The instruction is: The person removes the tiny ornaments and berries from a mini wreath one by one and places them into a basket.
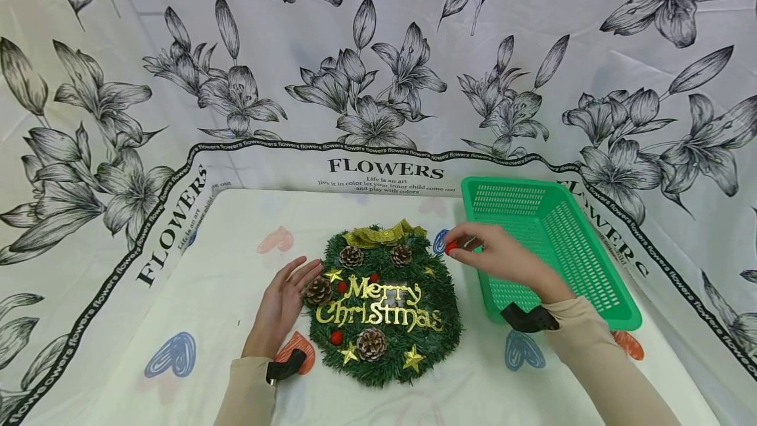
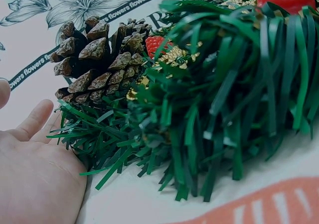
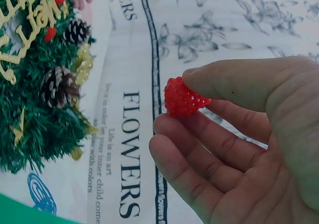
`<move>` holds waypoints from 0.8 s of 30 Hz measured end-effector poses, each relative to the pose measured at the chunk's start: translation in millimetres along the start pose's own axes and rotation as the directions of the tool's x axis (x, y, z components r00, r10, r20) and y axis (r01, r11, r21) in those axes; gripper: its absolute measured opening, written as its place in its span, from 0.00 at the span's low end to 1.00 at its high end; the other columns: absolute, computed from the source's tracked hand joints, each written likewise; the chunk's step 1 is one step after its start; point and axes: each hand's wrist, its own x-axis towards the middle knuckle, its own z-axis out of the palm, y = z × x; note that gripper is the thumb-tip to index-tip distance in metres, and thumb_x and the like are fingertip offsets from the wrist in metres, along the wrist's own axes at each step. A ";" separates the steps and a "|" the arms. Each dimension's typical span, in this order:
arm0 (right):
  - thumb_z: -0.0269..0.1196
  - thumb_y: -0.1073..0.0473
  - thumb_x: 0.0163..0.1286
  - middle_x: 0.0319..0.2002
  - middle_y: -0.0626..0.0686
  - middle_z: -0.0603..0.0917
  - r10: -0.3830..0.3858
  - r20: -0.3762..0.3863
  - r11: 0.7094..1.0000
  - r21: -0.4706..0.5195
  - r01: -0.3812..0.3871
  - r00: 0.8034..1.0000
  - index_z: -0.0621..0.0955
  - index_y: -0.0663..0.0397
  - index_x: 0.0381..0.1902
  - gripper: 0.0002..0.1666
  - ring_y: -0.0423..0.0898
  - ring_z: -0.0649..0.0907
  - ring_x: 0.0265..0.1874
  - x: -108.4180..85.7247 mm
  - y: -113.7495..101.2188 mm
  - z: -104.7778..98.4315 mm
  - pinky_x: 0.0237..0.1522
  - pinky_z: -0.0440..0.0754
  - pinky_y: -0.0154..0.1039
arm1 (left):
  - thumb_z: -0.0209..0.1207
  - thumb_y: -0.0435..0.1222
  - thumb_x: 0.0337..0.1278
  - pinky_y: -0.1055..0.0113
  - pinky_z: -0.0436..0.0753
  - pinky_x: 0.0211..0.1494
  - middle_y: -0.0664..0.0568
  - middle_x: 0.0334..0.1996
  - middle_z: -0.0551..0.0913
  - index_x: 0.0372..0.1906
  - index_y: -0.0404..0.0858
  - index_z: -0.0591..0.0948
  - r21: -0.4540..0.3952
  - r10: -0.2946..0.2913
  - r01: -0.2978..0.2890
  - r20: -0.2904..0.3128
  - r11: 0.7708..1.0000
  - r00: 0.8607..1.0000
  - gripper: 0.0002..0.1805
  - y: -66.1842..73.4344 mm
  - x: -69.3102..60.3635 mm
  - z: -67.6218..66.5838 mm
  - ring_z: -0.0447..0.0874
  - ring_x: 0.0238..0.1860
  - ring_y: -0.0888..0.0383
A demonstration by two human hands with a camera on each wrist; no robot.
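Observation:
A green tinsel wreath (image 1: 384, 367) lies on the table, bearing gold "Merry Christmas" lettering (image 1: 378, 313), gold stars, several pinecones and red berries. Along its top edge sits a gold bow (image 1: 384, 235). My right hand (image 1: 497, 255) pinches a red raspberry-like berry (image 3: 182, 98) between thumb and fingers, in the air right of the wreath and by the basket's left rim. At the wreath's left side, my left hand (image 1: 280, 307) has its fingers extended beside a pinecone (image 2: 97, 59); whether they touch it, I cannot tell.
A green perforated plastic basket (image 1: 615, 294) stands at the right of the table, below my right forearm. The white tablecloth (image 1: 213, 242) has printed hearts. Behind hangs a white curtain (image 1: 378, 130) with black flower prints.

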 end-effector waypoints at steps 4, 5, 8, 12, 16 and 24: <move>0.64 0.60 0.73 0.47 0.52 0.87 0.045 -0.010 0.999 0.023 -0.045 0.999 0.84 0.50 0.52 0.12 0.45 0.86 0.44 -1.6 4.9 -6.9 0.45 0.86 0.38 | 0.36 0.54 0.83 0.45 0.29 0.83 0.42 0.79 0.62 0.81 0.39 0.50 -0.007 0.001 -0.001 0.003 1.000 1.000 0.35 0.2 -0.1 0.0 0.74 0.71 0.60; 0.65 0.60 0.73 0.47 0.52 0.87 0.052 -0.015 0.998 0.024 -0.052 0.999 0.84 0.50 0.52 0.12 0.45 0.86 0.44 -1.9 6.1 -8.5 0.45 0.86 0.37 | 0.35 0.53 0.83 0.45 0.29 0.83 0.42 0.79 0.62 0.81 0.39 0.50 -0.008 0.001 -0.001 0.004 1.000 1.000 0.34 0.3 -0.1 0.0 0.74 0.71 0.61; 0.65 0.59 0.73 0.46 0.52 0.87 0.064 -0.029 0.997 0.032 -0.063 0.998 0.84 0.51 0.52 0.11 0.46 0.86 0.44 -3.0 10.3 -13.0 0.44 0.85 0.36 | 0.34 0.53 0.83 0.46 0.30 0.83 0.43 0.78 0.63 0.81 0.39 0.49 -0.007 0.003 -0.003 0.004 1.000 1.000 0.34 0.3 0.0 0.3 0.74 0.71 0.61; 0.65 0.58 0.74 0.45 0.49 0.88 0.060 -0.059 0.998 -0.019 -0.061 0.996 0.85 0.49 0.51 0.10 0.43 0.85 0.45 -3.8 19.4 -16.8 0.46 0.85 0.37 | 0.34 0.53 0.84 0.45 0.29 0.83 0.43 0.78 0.63 0.81 0.38 0.49 -0.003 0.008 -0.008 0.006 1.000 1.000 0.34 0.3 0.0 0.7 0.73 0.72 0.60; 0.65 0.56 0.74 0.44 0.48 0.88 0.091 -0.084 0.994 -0.051 -0.095 0.992 0.85 0.48 0.50 0.10 0.43 0.84 0.46 -6.0 24.3 -21.5 0.49 0.84 0.41 | 0.34 0.53 0.84 0.44 0.28 0.83 0.42 0.78 0.63 0.81 0.38 0.49 0.000 0.010 -0.010 0.007 1.000 1.000 0.34 0.3 0.1 0.4 0.72 0.72 0.59; 0.64 0.55 0.74 0.47 0.52 0.88 0.149 -0.081 0.988 -0.026 -0.151 0.986 0.84 0.51 0.53 0.13 0.48 0.85 0.47 -9.6 32.5 -32.2 0.49 0.84 0.40 | 0.34 0.53 0.83 0.43 0.27 0.82 0.41 0.78 0.62 0.81 0.38 0.49 0.001 0.014 -0.014 0.012 1.000 1.000 0.34 0.1 0.1 -0.3 0.72 0.72 0.59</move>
